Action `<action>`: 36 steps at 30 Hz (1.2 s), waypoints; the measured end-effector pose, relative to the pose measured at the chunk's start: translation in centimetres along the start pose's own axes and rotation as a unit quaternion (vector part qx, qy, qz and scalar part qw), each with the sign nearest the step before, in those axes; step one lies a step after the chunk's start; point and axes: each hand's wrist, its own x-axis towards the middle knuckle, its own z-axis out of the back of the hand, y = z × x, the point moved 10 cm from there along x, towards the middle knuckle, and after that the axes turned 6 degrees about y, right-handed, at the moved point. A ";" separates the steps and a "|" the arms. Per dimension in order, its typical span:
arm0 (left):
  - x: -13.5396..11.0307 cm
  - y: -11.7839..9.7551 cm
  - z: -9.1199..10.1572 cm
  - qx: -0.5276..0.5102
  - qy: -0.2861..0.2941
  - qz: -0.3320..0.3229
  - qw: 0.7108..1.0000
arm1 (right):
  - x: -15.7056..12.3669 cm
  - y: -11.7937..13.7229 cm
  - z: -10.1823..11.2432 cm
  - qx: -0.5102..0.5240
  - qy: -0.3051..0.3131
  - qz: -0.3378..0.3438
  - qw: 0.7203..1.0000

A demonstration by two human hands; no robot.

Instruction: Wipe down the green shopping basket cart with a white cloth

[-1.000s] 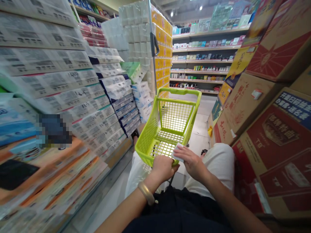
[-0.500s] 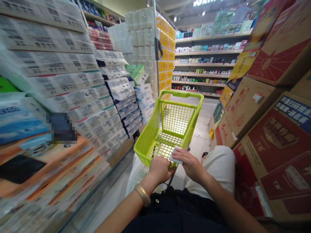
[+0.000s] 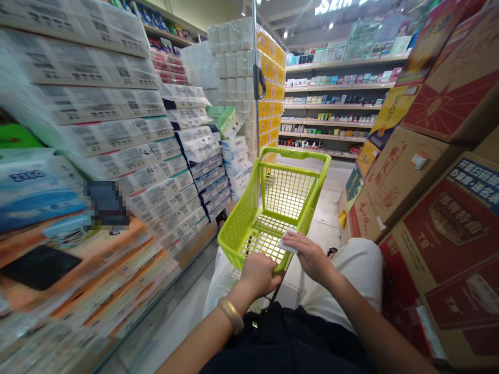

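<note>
Gripping green basket (image 3: 238, 223), white pkt (image 3: 287, 242), both hands (image 3: 259, 275)

Lime basket (image 3: 296, 154) further along aisle, Skin sign (image 3: 334, 7) now showing

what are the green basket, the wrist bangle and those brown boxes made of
The lime-green basket looks like moulded plastic, one-piece mesh with a smooth, slightly glossy rim. The bangle has a polished golden shine, probably metal, though plating can't be told. The brown boxes look like matte printed cardboard, with creased edges.
</note>
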 end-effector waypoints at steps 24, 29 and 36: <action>-0.4 0.6 0.0 0.003 -0.018 -0.009 1.000 | 0.1 2.0 -1.3 0.043 0.052 0.020 0.998; -0.4 0.6 0.1 0.003 -0.021 -0.011 1.000 | 1.2 -0.9 0.4 0.024 0.014 -0.037 0.999; -0.3 0.8 -0.3 0.004 -0.017 -0.012 1.000 | 0.7 2.1 -1.9 0.038 0.067 -0.007 0.997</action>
